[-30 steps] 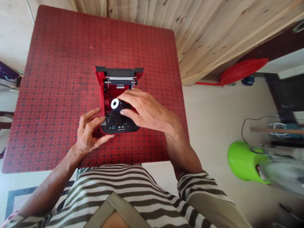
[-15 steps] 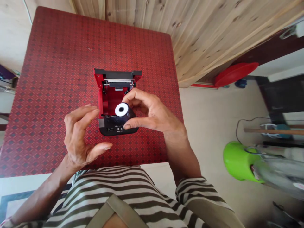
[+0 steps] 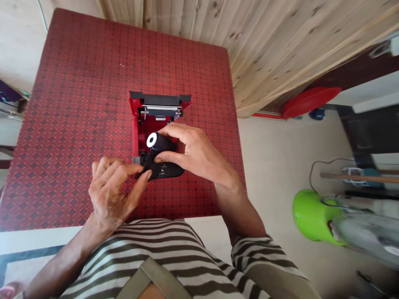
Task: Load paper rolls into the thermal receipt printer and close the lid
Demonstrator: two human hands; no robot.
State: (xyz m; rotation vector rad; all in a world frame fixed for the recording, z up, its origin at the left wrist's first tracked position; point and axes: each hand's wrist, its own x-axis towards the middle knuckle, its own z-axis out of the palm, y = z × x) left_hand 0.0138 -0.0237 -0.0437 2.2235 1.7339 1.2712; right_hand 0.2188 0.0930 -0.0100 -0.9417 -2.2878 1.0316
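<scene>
A small red and black printer (image 3: 141,128) stands open on the red patterned tablecloth (image 3: 77,104), its lid tipped back. My right hand (image 3: 190,151) is closed round a roll (image 3: 155,142) with a white end, wound in black, held just above the printer's open bay. A black strip hangs from the roll toward the printer's front edge. My left hand (image 3: 112,189) has its fingers curled, and its thumb and forefinger pinch the loose end of that black strip at the front left corner.
The table stands against a pale wooden plank wall (image 3: 264,45). On the floor to the right are a bright green helmet-like object (image 3: 311,214), a red dish (image 3: 308,101) and cables. The table's near edge lies just before my striped shirt.
My left hand has come in from the left, its fingers curling onto the strip's end. My right hand has turned the roll and lowered it a little toward the bay.
</scene>
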